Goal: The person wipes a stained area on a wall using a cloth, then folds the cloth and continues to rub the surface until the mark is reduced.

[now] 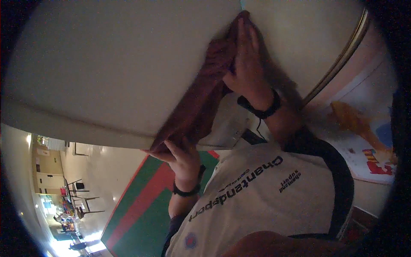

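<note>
A dark maroon cloth (192, 106) lies bunched lengthwise over a broad pale surface (106, 70) and reaches its near edge. My left hand (183, 157) pinches the cloth's lower end at that edge, between thumb and fingers. Farther up, my right hand (249, 67) lies along the upper part of the cloth and presses it to the surface, fingers straight and close together, thumb out to the side. What is beneath the right palm is hidden. Dark bands circle both wrists.
Dark trim (340, 57) borders the pale surface at right, beside a wall with a painted picture (356, 125). A black object (253, 136) with a cord is near my right forearm. Below lies a green and red floor (141, 205); distant chairs (85, 204) stand at left.
</note>
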`<state>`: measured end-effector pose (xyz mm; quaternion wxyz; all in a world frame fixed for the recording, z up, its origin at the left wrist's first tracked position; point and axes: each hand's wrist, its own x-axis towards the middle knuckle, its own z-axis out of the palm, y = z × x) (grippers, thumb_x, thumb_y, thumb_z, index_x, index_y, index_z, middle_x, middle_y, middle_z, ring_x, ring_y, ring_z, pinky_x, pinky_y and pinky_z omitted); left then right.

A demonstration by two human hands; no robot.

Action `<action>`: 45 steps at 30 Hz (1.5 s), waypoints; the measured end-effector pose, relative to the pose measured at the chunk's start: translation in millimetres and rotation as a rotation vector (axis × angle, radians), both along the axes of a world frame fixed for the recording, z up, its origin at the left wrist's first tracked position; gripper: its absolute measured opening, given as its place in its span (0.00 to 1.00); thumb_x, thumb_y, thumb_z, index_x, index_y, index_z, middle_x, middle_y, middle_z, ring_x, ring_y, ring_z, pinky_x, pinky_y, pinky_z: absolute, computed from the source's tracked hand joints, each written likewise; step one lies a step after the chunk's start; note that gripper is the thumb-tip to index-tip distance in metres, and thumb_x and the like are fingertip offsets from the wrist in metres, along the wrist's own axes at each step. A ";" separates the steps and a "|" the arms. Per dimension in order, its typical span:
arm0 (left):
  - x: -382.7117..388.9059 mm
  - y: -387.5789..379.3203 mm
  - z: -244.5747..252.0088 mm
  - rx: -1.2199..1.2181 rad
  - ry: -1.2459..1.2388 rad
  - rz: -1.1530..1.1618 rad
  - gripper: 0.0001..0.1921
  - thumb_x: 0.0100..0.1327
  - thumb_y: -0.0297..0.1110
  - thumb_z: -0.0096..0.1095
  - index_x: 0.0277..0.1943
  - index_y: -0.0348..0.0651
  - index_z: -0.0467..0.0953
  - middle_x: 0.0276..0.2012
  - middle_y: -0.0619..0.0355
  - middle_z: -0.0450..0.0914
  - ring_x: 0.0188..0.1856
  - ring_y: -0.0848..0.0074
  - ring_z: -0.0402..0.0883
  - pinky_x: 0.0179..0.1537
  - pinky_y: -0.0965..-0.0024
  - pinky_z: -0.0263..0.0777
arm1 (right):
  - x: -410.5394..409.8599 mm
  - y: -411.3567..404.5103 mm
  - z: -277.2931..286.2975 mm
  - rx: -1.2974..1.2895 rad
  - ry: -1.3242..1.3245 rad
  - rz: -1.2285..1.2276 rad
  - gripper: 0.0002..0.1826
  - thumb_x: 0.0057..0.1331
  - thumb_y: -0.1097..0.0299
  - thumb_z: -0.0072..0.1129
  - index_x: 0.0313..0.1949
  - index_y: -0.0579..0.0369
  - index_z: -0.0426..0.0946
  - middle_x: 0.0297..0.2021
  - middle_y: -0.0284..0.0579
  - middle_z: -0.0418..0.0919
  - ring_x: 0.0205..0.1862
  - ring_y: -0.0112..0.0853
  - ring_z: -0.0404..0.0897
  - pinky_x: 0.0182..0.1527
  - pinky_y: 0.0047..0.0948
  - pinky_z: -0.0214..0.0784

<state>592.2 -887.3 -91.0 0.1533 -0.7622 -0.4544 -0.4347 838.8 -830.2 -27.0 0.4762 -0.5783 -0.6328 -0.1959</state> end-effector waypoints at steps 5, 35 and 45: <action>0.9 -5.8 6.5 -0.023 0.000 0.015 0.36 0.57 0.26 0.55 0.65 0.45 0.43 0.60 0.24 0.28 0.62 0.30 0.37 0.57 0.43 0.51 | 0.3 7.2 -7.8 0.137 0.021 0.039 0.56 0.42 0.62 0.61 0.62 0.70 0.32 0.63 0.65 0.41 0.63 0.61 0.41 0.65 0.48 0.34; -29.9 3.2 -24.3 -0.130 -0.184 -0.223 0.39 0.57 0.24 0.55 0.66 0.46 0.39 0.61 0.26 0.26 0.63 0.34 0.35 0.59 0.45 0.44 | -4.8 3.7 33.3 0.417 -0.186 -0.313 0.19 0.45 0.77 0.51 0.40 0.55 0.73 0.39 0.42 0.77 0.44 0.39 0.72 0.50 0.34 0.58; -28.8 9.7 -15.2 0.069 0.019 -0.070 0.38 0.54 0.22 0.58 0.64 0.48 0.45 0.59 0.21 0.35 0.60 0.31 0.45 0.57 0.35 0.39 | 3.2 24.1 25.8 0.520 -0.314 -0.468 0.11 0.48 0.70 0.51 0.34 0.50 0.74 0.37 0.36 0.77 0.39 0.32 0.71 0.47 0.29 0.57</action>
